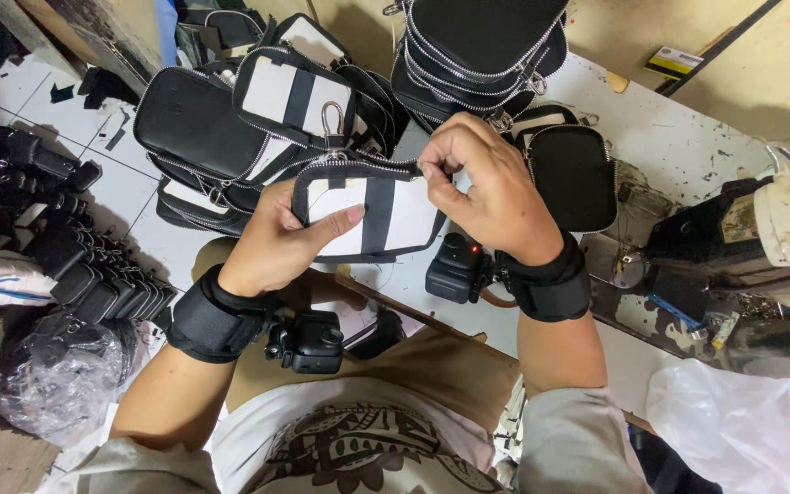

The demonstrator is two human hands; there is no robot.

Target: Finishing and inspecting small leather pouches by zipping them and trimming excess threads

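Head view: 2 hands hold 1 small black-and-white pouch [372, 212] above the white worktable [678, 137].
The left hand [276, 242] grips its left side, thumb flat on the white panel; the right hand [491, 187] pinches the zipper edge at top. Piles of pouches [230, 119] lie just behind.

pouch [372, 215]: matt black leather-like, white cloth panel
zip [358, 165]: shiny metal
table [678, 137]: white, scuffed
wrist straps [550, 284]: black cloth
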